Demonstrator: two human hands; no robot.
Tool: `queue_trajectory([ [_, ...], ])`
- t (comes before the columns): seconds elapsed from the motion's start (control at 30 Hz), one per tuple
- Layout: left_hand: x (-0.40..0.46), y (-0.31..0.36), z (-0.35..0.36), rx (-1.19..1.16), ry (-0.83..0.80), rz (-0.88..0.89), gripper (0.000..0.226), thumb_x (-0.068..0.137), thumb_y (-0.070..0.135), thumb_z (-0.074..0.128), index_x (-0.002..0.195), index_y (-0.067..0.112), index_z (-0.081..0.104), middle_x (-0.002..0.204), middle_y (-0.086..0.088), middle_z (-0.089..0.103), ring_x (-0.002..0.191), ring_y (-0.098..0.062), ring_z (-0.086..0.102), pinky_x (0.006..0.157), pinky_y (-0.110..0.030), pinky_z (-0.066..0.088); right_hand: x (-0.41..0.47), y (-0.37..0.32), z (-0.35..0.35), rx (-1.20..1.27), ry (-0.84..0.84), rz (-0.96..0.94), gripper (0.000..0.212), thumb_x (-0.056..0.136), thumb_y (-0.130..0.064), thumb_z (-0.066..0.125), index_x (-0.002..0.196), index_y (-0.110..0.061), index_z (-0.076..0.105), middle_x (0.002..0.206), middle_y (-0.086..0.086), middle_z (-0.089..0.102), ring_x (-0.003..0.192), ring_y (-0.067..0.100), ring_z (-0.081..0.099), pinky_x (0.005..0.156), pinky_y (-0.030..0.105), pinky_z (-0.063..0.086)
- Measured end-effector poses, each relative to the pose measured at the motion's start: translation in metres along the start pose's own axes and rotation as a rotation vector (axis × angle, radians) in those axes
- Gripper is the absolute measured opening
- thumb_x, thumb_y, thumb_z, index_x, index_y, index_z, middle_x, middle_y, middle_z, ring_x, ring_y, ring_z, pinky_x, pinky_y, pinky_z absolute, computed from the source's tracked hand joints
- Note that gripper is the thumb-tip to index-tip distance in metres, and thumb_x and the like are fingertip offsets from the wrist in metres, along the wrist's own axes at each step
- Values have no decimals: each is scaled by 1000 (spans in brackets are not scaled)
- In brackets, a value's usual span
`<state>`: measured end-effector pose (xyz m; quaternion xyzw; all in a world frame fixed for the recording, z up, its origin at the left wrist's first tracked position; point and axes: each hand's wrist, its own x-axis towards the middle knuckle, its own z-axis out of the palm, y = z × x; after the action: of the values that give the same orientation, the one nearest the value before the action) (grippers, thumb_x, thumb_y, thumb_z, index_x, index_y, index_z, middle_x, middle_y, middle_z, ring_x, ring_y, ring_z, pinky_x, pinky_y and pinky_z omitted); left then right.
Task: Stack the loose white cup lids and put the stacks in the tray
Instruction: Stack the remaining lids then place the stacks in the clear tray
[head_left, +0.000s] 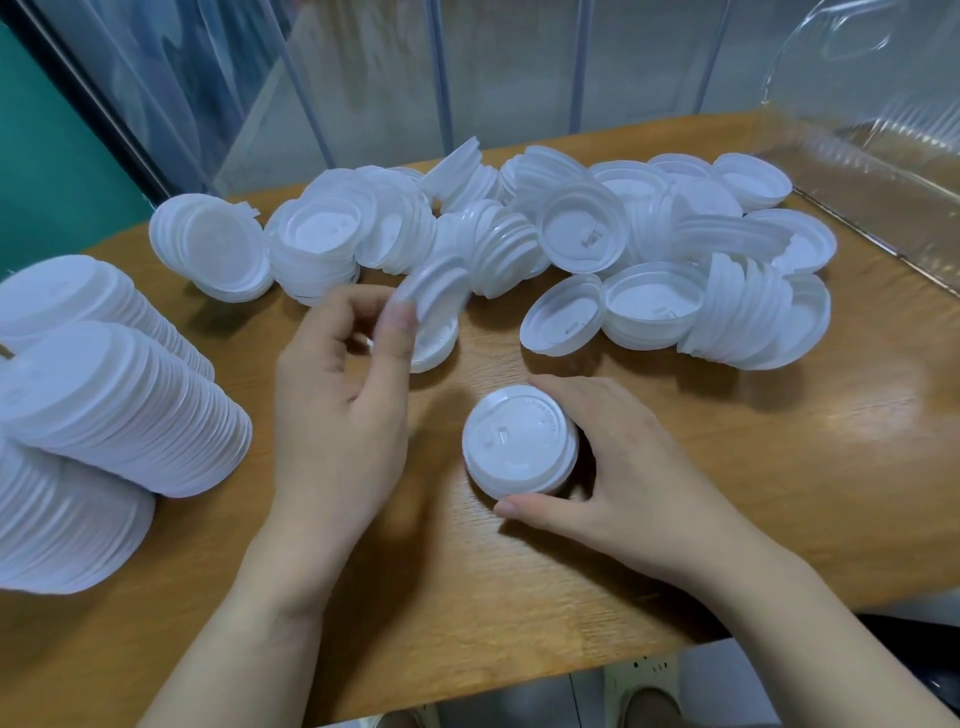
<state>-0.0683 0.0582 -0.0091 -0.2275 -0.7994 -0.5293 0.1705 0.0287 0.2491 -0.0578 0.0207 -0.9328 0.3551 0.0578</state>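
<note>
A heap of loose white cup lids (582, 234) spreads across the far half of the wooden table (779, 493). My left hand (337, 410) pinches a few nested lids (436, 286) between thumb and fingers, tilted on edge at the heap's near side. Just under them lies another lid (434, 343) on the table. My right hand (618, 473) curls round a short stack of lids (519, 447) standing flat on the table, thumb at its near side and fingers behind. Long finished stacks of lids (104, 415) lie on their sides at the left.
A clear plastic container (872, 156) sits at the far right corner of the table. Glass panels rise behind the table. The table's near edge runs below my forearms, with the floor and shoes beyond it.
</note>
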Motion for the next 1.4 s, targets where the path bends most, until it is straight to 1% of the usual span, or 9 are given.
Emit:
queue_trajectory([
  [0.1, -7, 12, 1, -592, -316, -427, 19, 96, 24, 60, 83, 19, 73, 78, -3, 63, 74, -16, 53, 70, -25, 48, 1, -1, 0, 16, 17, 0, 82, 66, -80, 70, 137, -44, 48, 128, -30, 51, 124, -5, 45, 104, 25, 40],
  [0.23, -8, 6, 2, -601, -462, -681, 34, 98, 28, 61, 103, -5, 69, 82, -16, 68, 67, -26, 58, 54, -27, 53, 2, -2, 0, 27, 34, 6, 81, 65, -75, 75, 135, -39, 53, 123, -28, 54, 119, -2, 48, 100, 23, 41],
  [0.4, -4, -2, -6, -437, -453, -747, 37, 105, 27, 54, 109, -6, 68, 76, -10, 63, 64, -17, 58, 39, -27, 46, 1, -3, -1, 13, 13, 2, 87, 67, -76, 74, 143, -47, 44, 132, -30, 52, 126, -3, 44, 104, 25, 38],
  [0.63, -8, -2, -8, 21, -579, -616, 50, 108, 42, 44, 69, 12, 55, 56, -1, 48, 46, -12, 41, 47, -22, 34, 1, -4, -3, 20, 3, 12, 93, 64, -81, 71, 146, -50, 41, 134, -31, 50, 129, -4, 42, 109, 30, 39],
  [0.77, -12, -4, -7, 186, -591, -423, 48, 110, 38, 40, 71, 13, 51, 53, 11, 48, 51, -6, 42, 50, -20, 33, 1, -5, -3, 25, 3, 8, 93, 61, -84, 71, 143, -53, 39, 133, -37, 48, 129, -7, 42, 109, 27, 38],
  [0.9, -18, -7, -5, 293, -628, -305, 45, 108, 43, 37, 75, 19, 54, 66, 8, 57, 65, -16, 52, 65, -41, 46, 1, -9, -4, 41, 15, 15, 92, 56, -85, 71, 136, -62, 31, 123, -51, 40, 126, -13, 40, 102, 15, 33],
  [1.13, -17, -10, -4, 345, -641, -235, 38, 105, 46, 40, 72, 28, 49, 68, 14, 57, 64, -13, 51, 58, -38, 38, 0, -6, -3, 24, 24, 32, 97, 65, -88, 63, 148, -43, 41, 130, -40, 46, 130, -9, 40, 113, 29, 37],
  [1.27, -14, -10, -9, 381, -464, -169, 36, 99, 44, 53, 70, 24, 54, 61, 6, 57, 60, -15, 52, 54, -38, 42, -1, -5, -3, 28, 24, 31, 91, 69, -84, 65, 147, -43, 44, 135, -29, 51, 131, -3, 43, 113, 34, 40],
  [1.4, -6, -21, -9, 469, -258, -53, 6, 95, 32, 66, 98, 28, 64, 58, 9, 51, 61, -11, 54, 58, -38, 47, 0, -5, -3, 33, 14, 27, 87, 68, -84, 64, 144, -47, 43, 132, -31, 50, 129, -5, 43, 112, 30, 37],
])
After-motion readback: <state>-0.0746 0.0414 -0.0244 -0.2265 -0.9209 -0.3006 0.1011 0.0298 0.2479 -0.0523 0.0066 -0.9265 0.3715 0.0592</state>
